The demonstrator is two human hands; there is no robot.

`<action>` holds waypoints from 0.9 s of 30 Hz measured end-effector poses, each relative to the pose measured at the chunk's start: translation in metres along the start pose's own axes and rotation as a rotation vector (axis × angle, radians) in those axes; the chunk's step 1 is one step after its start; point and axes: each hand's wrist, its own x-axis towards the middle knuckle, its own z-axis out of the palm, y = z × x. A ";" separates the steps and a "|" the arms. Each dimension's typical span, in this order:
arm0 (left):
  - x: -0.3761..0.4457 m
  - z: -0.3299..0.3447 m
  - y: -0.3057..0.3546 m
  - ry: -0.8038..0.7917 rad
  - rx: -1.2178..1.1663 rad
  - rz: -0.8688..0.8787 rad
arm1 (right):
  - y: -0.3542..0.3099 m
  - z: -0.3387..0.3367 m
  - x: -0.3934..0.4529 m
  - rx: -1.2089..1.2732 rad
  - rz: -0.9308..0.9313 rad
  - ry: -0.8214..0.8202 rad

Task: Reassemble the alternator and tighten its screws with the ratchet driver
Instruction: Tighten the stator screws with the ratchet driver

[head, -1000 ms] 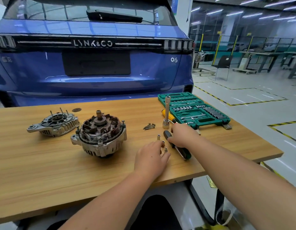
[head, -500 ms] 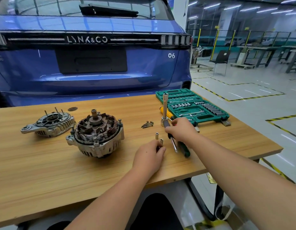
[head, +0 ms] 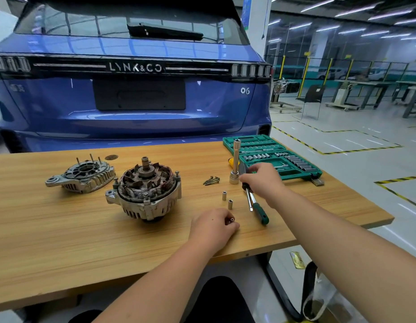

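The alternator body (head: 145,192) sits open on the wooden table (head: 62,241), rotor and copper windings facing up. Its separate end cover (head: 82,174) lies to the left. My left hand (head: 212,227) pinches a small socket (head: 232,220) just above the table. My right hand (head: 260,179) grips a dark-handled driver (head: 242,170), lifting it off the table. The ratchet with a green grip (head: 258,209) lies below that hand. Two small sockets (head: 226,199) stand upright between my hands. Several screws (head: 211,180) lie in a pile beside a tall upright socket extension (head: 235,165).
An open green socket set case (head: 279,157) lies at the table's far right. A yellow-handled tool (head: 230,162) lies behind the extension. A blue car (head: 132,94) stands right behind the table. The table's right edge drops to the workshop floor.
My left hand has drawn back toward me with one small socket. My right hand has lifted the dark-handled driver off the table, away from the ratchet.
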 end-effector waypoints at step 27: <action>0.043 -0.001 -0.015 0.115 -0.095 -0.076 | 0.006 0.021 0.024 0.264 -0.037 0.082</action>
